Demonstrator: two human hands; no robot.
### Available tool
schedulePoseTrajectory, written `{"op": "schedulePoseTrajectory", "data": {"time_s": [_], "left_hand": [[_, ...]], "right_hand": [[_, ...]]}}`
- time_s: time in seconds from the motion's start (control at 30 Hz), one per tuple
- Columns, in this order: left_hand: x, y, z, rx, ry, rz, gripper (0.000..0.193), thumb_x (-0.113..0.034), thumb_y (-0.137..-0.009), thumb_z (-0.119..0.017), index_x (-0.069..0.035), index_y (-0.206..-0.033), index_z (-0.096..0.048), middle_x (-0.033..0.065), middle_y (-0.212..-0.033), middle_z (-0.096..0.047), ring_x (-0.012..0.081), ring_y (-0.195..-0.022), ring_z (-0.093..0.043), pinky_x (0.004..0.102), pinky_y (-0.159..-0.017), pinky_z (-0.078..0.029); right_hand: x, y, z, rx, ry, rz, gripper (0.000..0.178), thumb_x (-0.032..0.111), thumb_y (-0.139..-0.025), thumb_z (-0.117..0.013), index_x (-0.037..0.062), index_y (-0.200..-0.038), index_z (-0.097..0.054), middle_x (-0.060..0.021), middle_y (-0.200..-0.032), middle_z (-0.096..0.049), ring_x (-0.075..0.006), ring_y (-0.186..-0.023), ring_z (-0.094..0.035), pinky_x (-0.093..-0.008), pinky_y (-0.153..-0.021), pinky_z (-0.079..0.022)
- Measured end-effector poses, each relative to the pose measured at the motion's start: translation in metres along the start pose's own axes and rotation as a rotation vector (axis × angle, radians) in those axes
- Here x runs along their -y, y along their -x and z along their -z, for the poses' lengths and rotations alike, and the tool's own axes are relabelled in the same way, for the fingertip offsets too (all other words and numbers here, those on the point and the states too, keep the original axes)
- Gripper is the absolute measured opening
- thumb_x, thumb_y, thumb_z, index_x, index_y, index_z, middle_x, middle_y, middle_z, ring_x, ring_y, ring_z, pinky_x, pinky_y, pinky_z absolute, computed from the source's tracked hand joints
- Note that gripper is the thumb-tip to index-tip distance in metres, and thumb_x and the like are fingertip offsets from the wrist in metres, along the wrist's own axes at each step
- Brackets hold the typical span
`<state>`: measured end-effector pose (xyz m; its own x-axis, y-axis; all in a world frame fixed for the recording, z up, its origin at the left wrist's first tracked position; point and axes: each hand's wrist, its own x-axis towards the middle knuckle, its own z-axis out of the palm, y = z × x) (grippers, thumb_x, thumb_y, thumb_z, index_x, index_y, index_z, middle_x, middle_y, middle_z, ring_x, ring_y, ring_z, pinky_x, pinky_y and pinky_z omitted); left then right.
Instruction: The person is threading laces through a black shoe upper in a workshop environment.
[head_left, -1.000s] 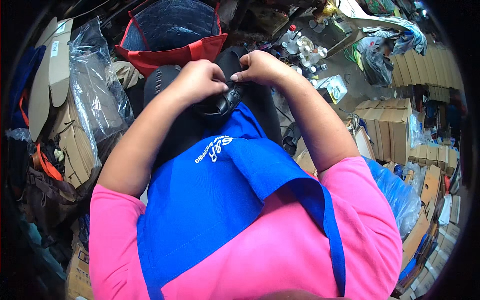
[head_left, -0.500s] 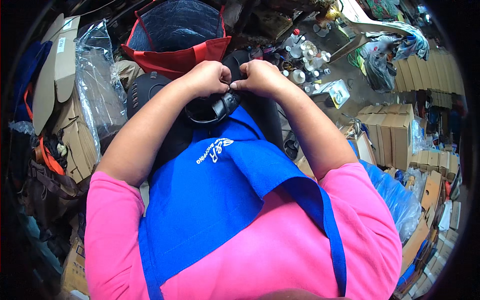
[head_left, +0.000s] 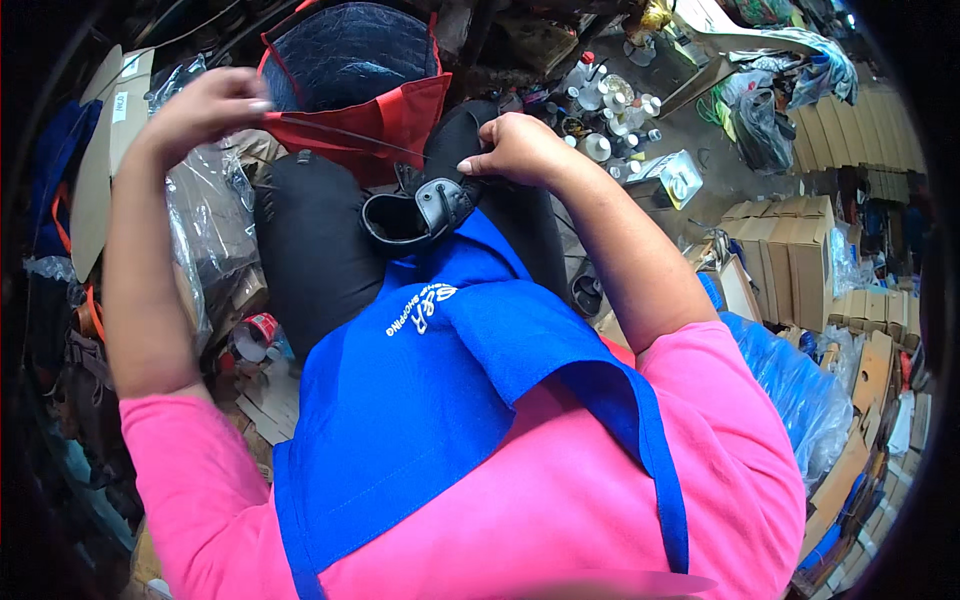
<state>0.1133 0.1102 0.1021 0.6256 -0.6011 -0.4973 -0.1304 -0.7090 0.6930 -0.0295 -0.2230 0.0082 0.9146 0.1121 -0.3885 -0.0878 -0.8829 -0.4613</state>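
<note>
A black shoe (head_left: 432, 212) with a strap and an open collar rests on my lap, against the blue apron (head_left: 400, 370). My left hand (head_left: 215, 108), a little blurred, is raised well to the left with its fingers pinched on a thin dark thread (head_left: 350, 133). That thread runs taut from the fingertips down to the shoe. Beside the shoe's far right side, my right hand (head_left: 520, 150) is closed, thumb against curled fingers. What its fingers grip is hidden.
A red bag (head_left: 390, 120) with a silvery lining stands open just beyond my knees. Several bottles (head_left: 605, 105) crowd the floor at far right, near a square tin (head_left: 675, 180). Cardboard boxes (head_left: 790, 260) are stacked on the right; clear plastic (head_left: 205, 230) lies at left.
My left hand has swung away from the shoe, up and to the left, drawing the thread out. The right hand stays by the shoe, whose strap and opening now show more.
</note>
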Motion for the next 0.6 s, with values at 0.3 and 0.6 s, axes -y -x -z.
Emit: {"op": "schedulePoseTrajectory", "data": {"time_s": [0.3,0.6], "left_hand": [[-0.040,0.026,-0.151,-0.538,-0.543,-0.587,0.033,-0.013,-0.080,-0.066,-0.008,-0.113,-0.061,0.0136,-0.114,-0.060,0.0304,-0.099,-0.062,0.0385,-0.085,-0.049],[-0.013,-0.018,-0.242,-0.461,-0.374,-0.568,0.052,-0.024,-0.071,-0.075,-0.003,-0.114,-0.056,0.0138,-0.097,-0.064,0.0309,-0.084,-0.064,0.0408,-0.078,-0.050]], "right_hand": [[-0.011,-0.011,0.004,0.071,-0.063,-0.019,0.043,0.041,-0.071,-0.079,0.0019,-0.066,-0.061,-0.0091,-0.056,-0.055,-0.0157,-0.054,-0.053,-0.0346,-0.056,-0.045],[-0.006,-0.008,0.010,0.135,-0.074,-0.073,0.047,0.048,-0.069,-0.077,0.0025,-0.082,-0.071,-0.0137,-0.074,-0.067,-0.0236,-0.069,-0.064,-0.0369,-0.069,-0.049]]}}
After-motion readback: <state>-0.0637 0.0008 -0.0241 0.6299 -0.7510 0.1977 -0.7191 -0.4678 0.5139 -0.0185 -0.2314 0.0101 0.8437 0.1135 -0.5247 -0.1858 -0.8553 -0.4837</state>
